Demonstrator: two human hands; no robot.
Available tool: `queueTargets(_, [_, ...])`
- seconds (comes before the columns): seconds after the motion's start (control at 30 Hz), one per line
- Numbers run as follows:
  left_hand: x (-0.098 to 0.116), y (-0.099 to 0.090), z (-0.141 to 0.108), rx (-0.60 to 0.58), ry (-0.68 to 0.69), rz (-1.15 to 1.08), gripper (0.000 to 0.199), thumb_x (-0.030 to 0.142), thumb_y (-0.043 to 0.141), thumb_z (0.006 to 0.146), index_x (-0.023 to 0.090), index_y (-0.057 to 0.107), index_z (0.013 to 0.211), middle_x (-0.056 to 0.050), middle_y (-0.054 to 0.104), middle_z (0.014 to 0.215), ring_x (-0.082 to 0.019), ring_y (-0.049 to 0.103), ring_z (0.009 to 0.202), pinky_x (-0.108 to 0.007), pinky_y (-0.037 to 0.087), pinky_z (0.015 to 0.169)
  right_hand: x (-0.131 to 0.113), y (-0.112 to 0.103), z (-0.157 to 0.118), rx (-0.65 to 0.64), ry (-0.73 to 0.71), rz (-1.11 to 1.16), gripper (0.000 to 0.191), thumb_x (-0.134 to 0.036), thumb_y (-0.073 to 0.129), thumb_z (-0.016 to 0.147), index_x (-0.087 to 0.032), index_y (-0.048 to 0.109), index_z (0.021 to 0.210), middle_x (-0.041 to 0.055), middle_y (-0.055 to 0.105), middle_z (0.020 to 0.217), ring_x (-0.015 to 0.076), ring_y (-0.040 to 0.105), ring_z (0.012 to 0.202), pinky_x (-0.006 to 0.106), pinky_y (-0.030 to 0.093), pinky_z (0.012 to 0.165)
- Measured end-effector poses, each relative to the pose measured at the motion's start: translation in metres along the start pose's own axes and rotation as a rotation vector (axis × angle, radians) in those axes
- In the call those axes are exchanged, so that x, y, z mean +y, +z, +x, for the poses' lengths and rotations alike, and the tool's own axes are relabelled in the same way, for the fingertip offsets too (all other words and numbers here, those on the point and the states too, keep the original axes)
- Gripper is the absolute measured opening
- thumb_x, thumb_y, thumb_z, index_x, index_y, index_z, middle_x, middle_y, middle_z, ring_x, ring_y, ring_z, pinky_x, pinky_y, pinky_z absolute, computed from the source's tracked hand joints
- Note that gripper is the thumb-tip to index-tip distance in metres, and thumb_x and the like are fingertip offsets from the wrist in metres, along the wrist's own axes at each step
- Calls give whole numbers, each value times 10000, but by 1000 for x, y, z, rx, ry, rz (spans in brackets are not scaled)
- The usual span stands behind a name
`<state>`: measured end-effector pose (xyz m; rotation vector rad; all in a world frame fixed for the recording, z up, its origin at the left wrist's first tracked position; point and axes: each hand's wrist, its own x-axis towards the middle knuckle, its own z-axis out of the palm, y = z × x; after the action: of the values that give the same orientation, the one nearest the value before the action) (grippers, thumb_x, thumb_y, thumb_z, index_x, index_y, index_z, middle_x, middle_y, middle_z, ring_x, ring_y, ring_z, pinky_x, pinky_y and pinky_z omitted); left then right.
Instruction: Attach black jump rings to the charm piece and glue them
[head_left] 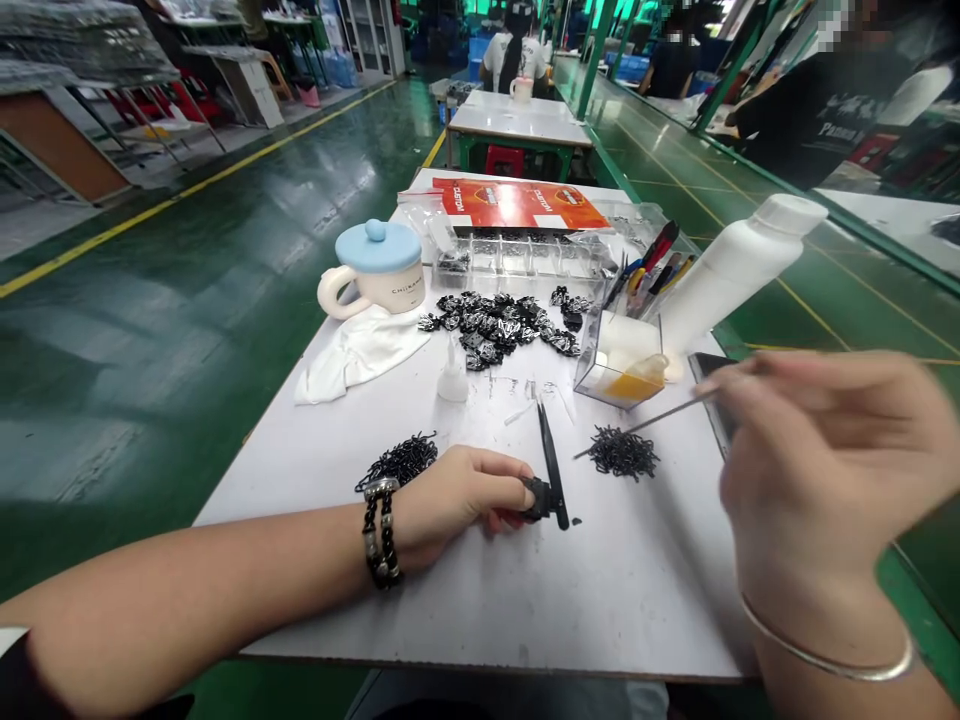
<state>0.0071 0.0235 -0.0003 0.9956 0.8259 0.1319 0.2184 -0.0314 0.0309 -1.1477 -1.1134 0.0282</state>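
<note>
My left hand (480, 490) is closed on a small black block-like part (538, 497), low over the white table. Black tweezers (550, 455) lie right beside that part, and I cannot tell whether the two touch. My right hand (821, 460), somewhat blurred, grips a thin metal rod-like tool (670, 412). The tool slants down to the left across a pile of small black hook-like pieces (624, 452). A second pile of similar black pieces (400, 462) sits behind my left wrist. One tiny dark bit (576, 521) lies near the tweezers.
Several black parts (499, 325) are heaped mid-table, with a small white dropper bottle (452, 378) in front. Around them stand a blue-lidded mug (379, 270), white cloth (360, 350), divided clear tray (525, 255), clear tool holder (619, 365) and tall white bottle (739, 270). People sit beyond.
</note>
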Motion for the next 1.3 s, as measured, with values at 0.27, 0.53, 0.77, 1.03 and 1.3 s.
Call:
queueTargets(0.27, [1, -1, -1, -9, -9, 6, 99, 197, 619, 669, 101, 636, 686, -32, 578, 649, -110, 470, 604, -235, 303, 548, -4, 25, -20, -181, 26, 32, 190, -82, 702, 678, -205, 652, 814, -2, 629, 738, 142, 605, 712, 294, 496, 630])
queueTargets(0.53, [1, 0, 0, 3, -10, -4, 98, 200, 627, 658, 103, 626, 672, -29, 576, 636, -106, 468, 595, -229, 298, 541, -4, 20, -21, -194, 122, 173, 196, -39, 676, 679, -178, 647, 814, 18, 617, 733, 171, 598, 676, 337, 474, 612])
queueTargets(0.77, [1, 0, 1, 13, -32, -32, 101, 178, 641, 630, 98, 635, 692, -26, 578, 656, -106, 492, 616, -220, 320, 552, -9, 23, -24, -313, 104, 147, 194, -27, 667, 668, -165, 620, 795, 22, 605, 731, 170, 587, 642, 335, 467, 556])
queueTargets(1.03, [0, -2, 2, 26, -34, -55, 113, 185, 667, 610, 101, 641, 681, -27, 593, 644, -108, 508, 607, -216, 325, 538, -10, 20, -24, -270, 103, 198, 196, -17, 659, 670, -162, 626, 798, 36, 606, 726, 187, 582, 660, 358, 453, 585])
queueTargets(1.3, [-1, -1, 1, 25, -2, -7, 86, 172, 612, 655, 107, 638, 705, -21, 593, 634, -95, 483, 579, -198, 314, 517, 14, 3, 3, 68, -69, 6, 150, -181, 697, 707, -175, 601, 823, 5, 582, 763, 150, 590, 647, 333, 494, 613])
